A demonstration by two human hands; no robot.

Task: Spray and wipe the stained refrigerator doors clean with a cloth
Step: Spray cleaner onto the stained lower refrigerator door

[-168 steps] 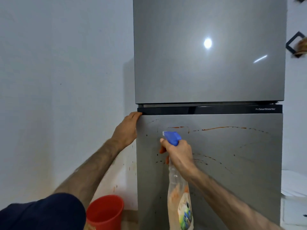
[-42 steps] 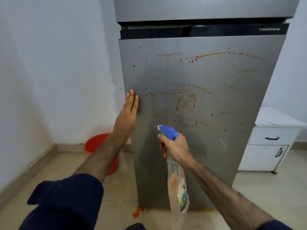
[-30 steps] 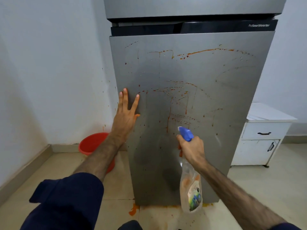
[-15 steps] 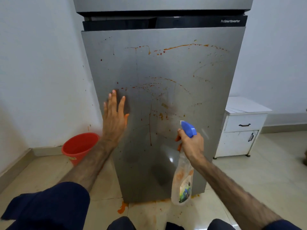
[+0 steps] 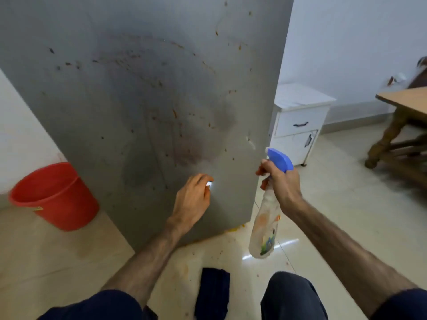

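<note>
Spray bottle (image 5: 265, 224) upright, nozzle toward refrigerator door (image 5: 143, 93).

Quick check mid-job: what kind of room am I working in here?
Most likely a home kitchen or dining area: a stained refrigerator door, a small white cabinet beside it, and a wooden table on the tiled floor.
</note>
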